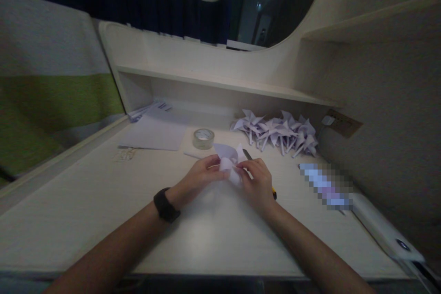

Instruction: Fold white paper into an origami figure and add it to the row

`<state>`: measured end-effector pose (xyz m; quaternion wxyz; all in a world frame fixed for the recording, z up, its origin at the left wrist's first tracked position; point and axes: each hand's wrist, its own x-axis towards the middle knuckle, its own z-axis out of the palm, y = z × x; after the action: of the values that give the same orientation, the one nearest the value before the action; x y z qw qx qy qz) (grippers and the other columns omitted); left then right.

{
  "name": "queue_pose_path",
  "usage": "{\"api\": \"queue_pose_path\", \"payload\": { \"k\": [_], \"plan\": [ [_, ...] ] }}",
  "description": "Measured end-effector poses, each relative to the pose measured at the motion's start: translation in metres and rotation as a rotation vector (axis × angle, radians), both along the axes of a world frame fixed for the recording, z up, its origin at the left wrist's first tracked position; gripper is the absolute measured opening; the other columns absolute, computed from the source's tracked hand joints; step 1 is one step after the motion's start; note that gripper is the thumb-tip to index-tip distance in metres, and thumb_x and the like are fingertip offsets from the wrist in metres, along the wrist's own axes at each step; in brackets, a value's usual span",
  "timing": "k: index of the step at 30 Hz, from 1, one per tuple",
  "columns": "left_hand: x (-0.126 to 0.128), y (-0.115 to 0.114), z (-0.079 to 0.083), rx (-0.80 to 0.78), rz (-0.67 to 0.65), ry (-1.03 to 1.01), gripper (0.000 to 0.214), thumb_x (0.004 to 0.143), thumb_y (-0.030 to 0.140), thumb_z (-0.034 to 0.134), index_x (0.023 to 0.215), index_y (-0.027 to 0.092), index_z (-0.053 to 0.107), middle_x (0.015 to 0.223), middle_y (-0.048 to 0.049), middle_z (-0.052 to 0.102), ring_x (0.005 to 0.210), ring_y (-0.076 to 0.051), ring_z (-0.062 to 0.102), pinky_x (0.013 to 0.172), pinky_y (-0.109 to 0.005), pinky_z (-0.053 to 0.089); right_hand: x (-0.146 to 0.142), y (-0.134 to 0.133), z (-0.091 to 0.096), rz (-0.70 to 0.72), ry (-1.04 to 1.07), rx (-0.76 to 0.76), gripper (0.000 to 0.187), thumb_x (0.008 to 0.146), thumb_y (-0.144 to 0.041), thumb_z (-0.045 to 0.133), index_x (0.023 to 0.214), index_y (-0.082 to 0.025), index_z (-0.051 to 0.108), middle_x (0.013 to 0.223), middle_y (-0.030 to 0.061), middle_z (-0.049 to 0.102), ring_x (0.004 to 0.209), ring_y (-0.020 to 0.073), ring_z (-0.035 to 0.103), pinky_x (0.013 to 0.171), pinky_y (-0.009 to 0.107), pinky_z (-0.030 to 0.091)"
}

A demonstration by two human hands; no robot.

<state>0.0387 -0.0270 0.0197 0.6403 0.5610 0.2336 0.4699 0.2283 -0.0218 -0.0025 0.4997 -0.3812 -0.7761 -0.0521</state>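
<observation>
You hold a white paper pinwheel [229, 158] in both hands, just above the middle of the desk [213, 234]. Your left hand [203, 172] is curled around its left side, with the fingertips pinching the paper. Your right hand [257, 183] pinches the right side the same way, so both hands are closed on the paper. The top folds stick up past your fingers.

A thin white stick [191, 154] lies on the desk just beside your left hand, and its far end goes behind the pinwheel. A craft knife [247, 154] lies under your right hand; its grey tip pokes out above your knuckles and a bit of yellow shows near your wrist. You wear a black watch [166, 204] on your left wrist.

A little farther back sits a roll of clear tape [203, 138], lying flat. To its left are flat sheets of paper [155, 133] and a small clear scrap [123, 154]. To the right, near the back wall, there is a pile of finished pinwheels [275, 133] – lots of them, lying on their sides with the sticks pointing toward you. A long shelf [220, 83] runs above the back of the desk. By the right edge lies a long white box [386, 232].
</observation>
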Motion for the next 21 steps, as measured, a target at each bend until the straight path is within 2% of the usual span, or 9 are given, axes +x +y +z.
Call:
{"api": "queue_pose_path", "payload": {
  "k": [6,10,16,21],
  "plan": [
    [0.0001,0.0009,-0.0037,-0.054,-0.048,-0.071,0.04,0.077,0.018,0.07,0.116,0.014,0.065,0.114,-0.013,0.065,0.101,-0.024,0.06,0.091,-0.037,0.041,-0.0006,0.0006,-0.0005,-0.027,0.028,-0.048,0.006,0.086,-0.017,0.061,0.081,-0.021,0.063,0.077,0.0037,0.067,0.077,0.0214,0.056,0.071,0.036,0.046],
    [0.0001,-0.0021,0.0004,-0.105,-0.09,-0.103,0.033,0.077,0.018,0.07,0.11,0.013,0.067,0.109,-0.0125,0.066,0.097,-0.022,0.061,0.092,-0.037,0.04,-0.0014,-0.0004,0.0009,-0.036,0.04,-0.065,0.007,0.084,-0.016,0.062,0.08,-0.021,0.063,0.077,0.0035,0.067,0.078,0.0217,0.056,0.072,0.036,0.045],
    [-0.0002,-0.0039,0.0043,-0.184,-0.016,-0.104,0.016,0.076,0.018,0.071,0.091,0.011,0.07,0.091,-0.007,0.068,0.081,-0.016,0.06,0.079,-0.03,0.041,-0.0019,-0.0009,0.0023,-0.042,0.049,-0.049,0.008,0.084,-0.016,0.061,0.078,-0.021,0.064,0.077,0.0036,0.067,0.076,0.0214,0.057,0.071,0.036,0.046],
    [-0.0023,-0.0022,0.0004,-0.219,-0.008,-0.123,0.022,0.075,0.019,0.073,0.095,0.011,0.069,0.096,-0.008,0.067,0.084,-0.017,0.06,0.082,-0.031,0.042,-0.0017,-0.0003,0.0013,-0.047,0.039,-0.03,0.008,0.084,-0.016,0.061,0.079,-0.021,0.064,0.077,0.0039,0.066,0.076,0.0217,0.056,0.069,0.037,0.046]
  ]
}}
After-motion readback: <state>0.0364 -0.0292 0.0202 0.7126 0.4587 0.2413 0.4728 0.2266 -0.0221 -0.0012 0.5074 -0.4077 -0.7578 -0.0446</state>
